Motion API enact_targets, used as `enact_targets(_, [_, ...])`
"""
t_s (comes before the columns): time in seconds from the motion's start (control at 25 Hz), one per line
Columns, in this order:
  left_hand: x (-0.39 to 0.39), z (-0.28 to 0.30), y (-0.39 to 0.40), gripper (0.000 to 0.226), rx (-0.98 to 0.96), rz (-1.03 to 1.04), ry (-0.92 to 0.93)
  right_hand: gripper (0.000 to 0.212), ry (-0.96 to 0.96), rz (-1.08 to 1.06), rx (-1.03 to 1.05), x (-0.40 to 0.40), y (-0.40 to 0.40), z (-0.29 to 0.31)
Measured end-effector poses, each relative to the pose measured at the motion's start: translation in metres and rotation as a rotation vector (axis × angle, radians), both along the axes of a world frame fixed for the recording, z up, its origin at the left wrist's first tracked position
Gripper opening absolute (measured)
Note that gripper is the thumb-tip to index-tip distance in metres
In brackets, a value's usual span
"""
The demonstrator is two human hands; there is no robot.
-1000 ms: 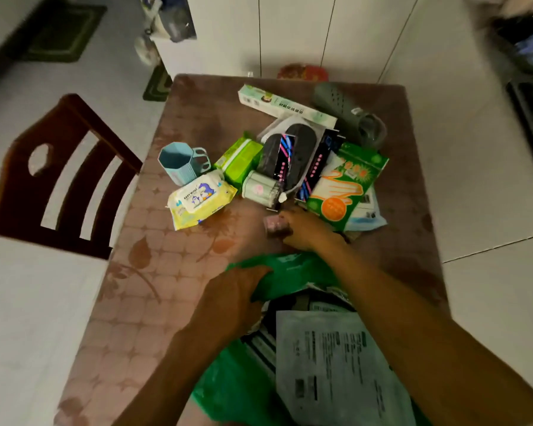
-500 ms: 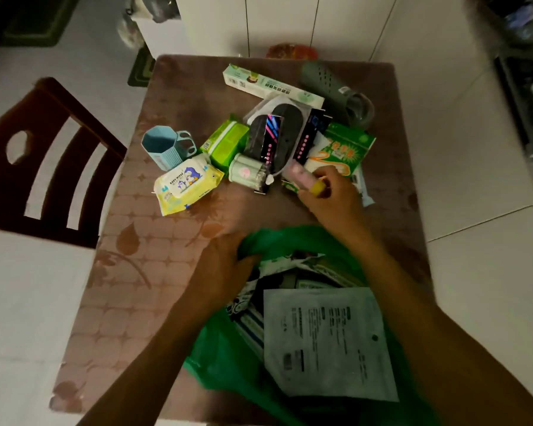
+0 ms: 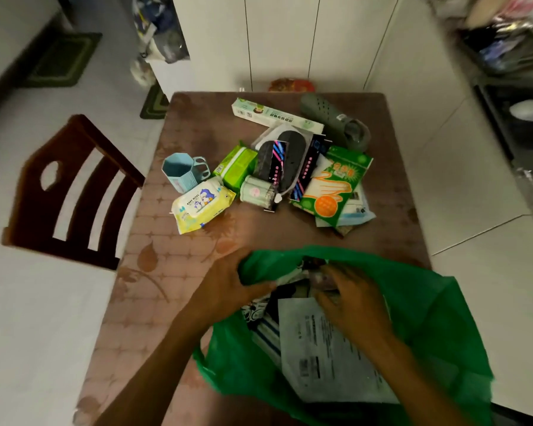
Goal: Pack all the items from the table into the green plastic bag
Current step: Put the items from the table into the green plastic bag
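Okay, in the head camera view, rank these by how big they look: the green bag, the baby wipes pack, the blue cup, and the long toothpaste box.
1. green bag, by far, though it sits nearest the camera.
2. baby wipes pack and toothpaste box: too close to rank.
3. blue cup.

A bright green plastic bag (image 3: pixel 428 318) holds a white sheet printed with black text (image 3: pixel 320 348) and something striped blue and white (image 3: pixel 266 332). The desk (image 3: pixel 154 287) wears a brownish-pink cover patterned with a grid and orange-brown leaves. On it lie a pale blue cup (image 3: pixel 179 172), a yellow baby-wipes pack with a blue penguin picture (image 3: pixel 199 206), a lime green packet (image 3: pixel 237 166), a white and green long box (image 3: pixel 274 116), a grey-green perforated shoe (image 3: pixel 333 118), and a green, white and orange glove packet (image 3: pixel 333 186). The chair (image 3: pixel 68 192) is dark brown.
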State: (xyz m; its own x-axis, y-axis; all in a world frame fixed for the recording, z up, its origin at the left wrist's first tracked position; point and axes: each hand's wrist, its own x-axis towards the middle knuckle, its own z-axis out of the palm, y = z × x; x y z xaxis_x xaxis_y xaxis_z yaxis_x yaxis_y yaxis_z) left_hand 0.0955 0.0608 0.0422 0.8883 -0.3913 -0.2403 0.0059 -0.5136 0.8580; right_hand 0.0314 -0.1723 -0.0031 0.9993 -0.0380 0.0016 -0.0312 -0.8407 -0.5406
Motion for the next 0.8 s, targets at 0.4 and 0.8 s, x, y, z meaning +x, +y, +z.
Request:
enact_targets(0.4, [0.185,-0.129,0.079,0.117,0.703,0.098,-0.049,0.026,-0.017,-0.171,0.136,-0.042,0.015,-0.012])
enact_targets(0.8, [0.106,-0.061,0.067,0.074,0.261,0.524,0.019,0.028,0.048,-0.345,0.284,-0.065,0.010,-0.002])
